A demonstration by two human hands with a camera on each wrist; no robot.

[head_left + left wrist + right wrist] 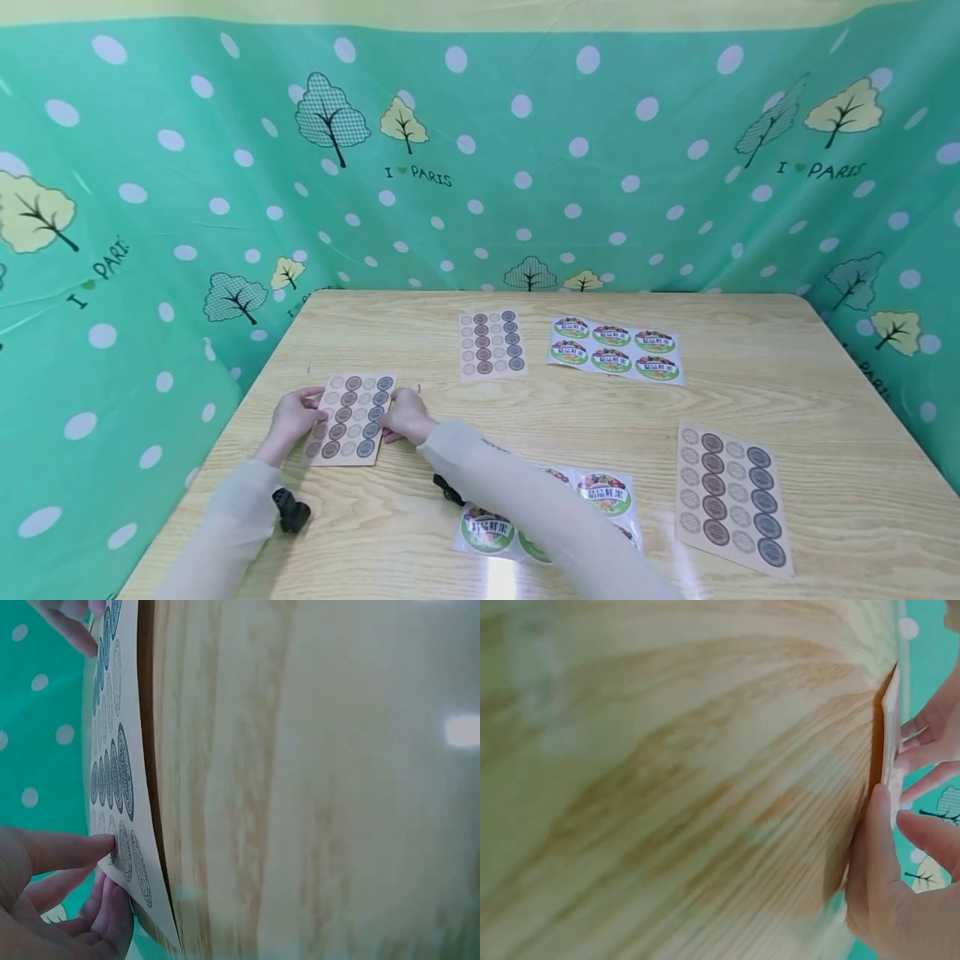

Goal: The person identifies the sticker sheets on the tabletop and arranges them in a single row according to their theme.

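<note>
A pale pink sheet of round stickers (351, 419), in brown, grey and faint columns, is between both hands at the table's left. My left hand (293, 417) pinches its left edge; in the left wrist view, the thumb (101, 846) presses on the printed face and the other fingers curl at the edge. My right hand (407, 414) holds the opposite edge. The right wrist view shows this hand (900, 877) with its forefinger along the sheet's edge and the thumb on the other side. A dark shadow line runs under the sheet's near edge (154, 795).
A similar pink sticker sheet (492, 343) lies at the back, beside a white sheet of fruit labels (615, 348). Another fruit-label sheet (606, 493) is partly under the right sleeve (525, 504). A further pink sheet (732, 496) lies at the right. A green dotted cloth (480, 158) surrounds the table.
</note>
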